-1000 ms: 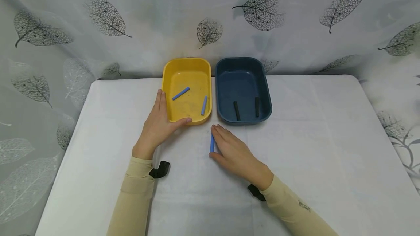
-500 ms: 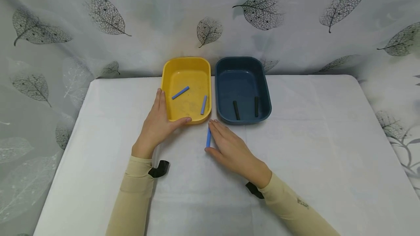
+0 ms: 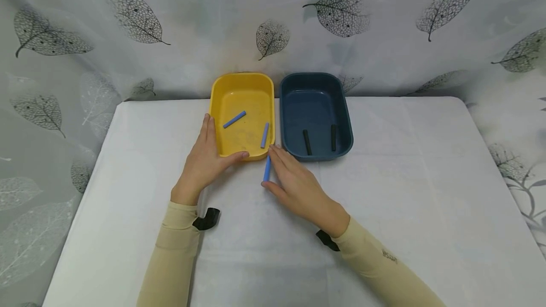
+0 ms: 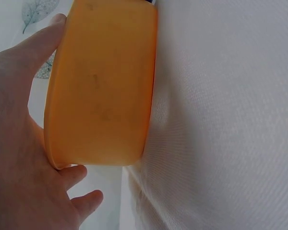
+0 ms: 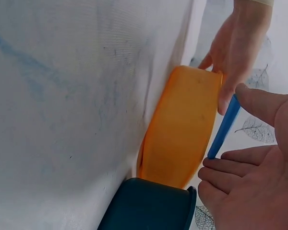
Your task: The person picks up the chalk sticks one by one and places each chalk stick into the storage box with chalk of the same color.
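My right hand (image 3: 298, 186) pinches a blue chalk stick (image 3: 267, 169) lengthwise, thumb at one end and fingertips at the other. It is just in front of the yellow tray's near right corner; in the right wrist view the blue chalk stick (image 5: 224, 126) is held above the table. My left hand (image 3: 202, 165) rests against the yellow tray (image 3: 213, 91), fingers straight along its left side and thumb on the near rim. In the left wrist view the tray's outer wall (image 4: 103, 86) shows beside the hand. Inside the tray lie two blue chalk sticks (image 3: 234, 120).
Right of the yellow tray stands a dark blue tray (image 3: 313, 78) holding two black sticks (image 3: 333, 138). Both trays are at the back edge of the white-covered table (image 3: 405, 179). A leaf-patterned curtain (image 3: 204, 27) hangs behind and at the sides.
My right hand has moved forward and slightly left with the blue chalk stick, up to the yellow tray's near right corner. My left hand stays on the tray.
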`<state>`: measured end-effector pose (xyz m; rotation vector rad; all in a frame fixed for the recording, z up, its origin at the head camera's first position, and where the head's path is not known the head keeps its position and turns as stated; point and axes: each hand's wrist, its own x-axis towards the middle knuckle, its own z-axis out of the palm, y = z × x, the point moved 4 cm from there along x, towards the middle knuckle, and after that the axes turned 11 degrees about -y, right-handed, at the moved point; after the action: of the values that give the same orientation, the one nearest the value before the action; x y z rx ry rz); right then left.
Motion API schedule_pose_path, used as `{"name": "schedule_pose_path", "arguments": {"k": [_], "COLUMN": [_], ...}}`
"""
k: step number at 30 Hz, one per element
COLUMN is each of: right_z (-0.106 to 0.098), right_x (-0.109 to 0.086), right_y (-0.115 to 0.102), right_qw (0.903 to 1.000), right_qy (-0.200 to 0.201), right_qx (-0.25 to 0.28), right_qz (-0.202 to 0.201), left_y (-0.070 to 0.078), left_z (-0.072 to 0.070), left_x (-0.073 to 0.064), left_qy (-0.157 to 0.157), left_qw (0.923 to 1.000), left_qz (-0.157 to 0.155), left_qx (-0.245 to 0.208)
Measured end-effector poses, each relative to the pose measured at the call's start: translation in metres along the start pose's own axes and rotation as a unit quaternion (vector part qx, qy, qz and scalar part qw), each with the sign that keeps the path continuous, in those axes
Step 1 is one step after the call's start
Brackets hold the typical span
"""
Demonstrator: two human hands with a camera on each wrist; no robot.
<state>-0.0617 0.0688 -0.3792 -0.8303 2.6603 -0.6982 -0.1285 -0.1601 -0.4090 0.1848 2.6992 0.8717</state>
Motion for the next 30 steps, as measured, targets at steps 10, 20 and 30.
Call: {"name": "schedule_pose_path", "arguments": {"k": [10, 20, 30], "right_z": [-0.003, -0.009, -0.016], "right_x": [0.016, 0.027, 0.044], "right_y": [0.0, -0.002, -0.002], "right_qw": [0.9998, 0.9995, 0.9989], "right_qy": [0.012, 0.011, 0.012], "right_qx": [0.004, -0.005, -0.018], "right_qz": [0.015, 0.03, 0.043], "left_y": [0.001, 0.002, 0.0], "left_z": [-0.001, -0.002, -0.001], "left_x": [-0.001, 0.0, 0.0], "left_qy": [0.003, 0.004, 0.002], "left_qw": [1.0, 1.0, 1.0], "left_qz": [0.001, 0.002, 0.002], "left_qx": [-0.002, -0.001, -0.001]}}
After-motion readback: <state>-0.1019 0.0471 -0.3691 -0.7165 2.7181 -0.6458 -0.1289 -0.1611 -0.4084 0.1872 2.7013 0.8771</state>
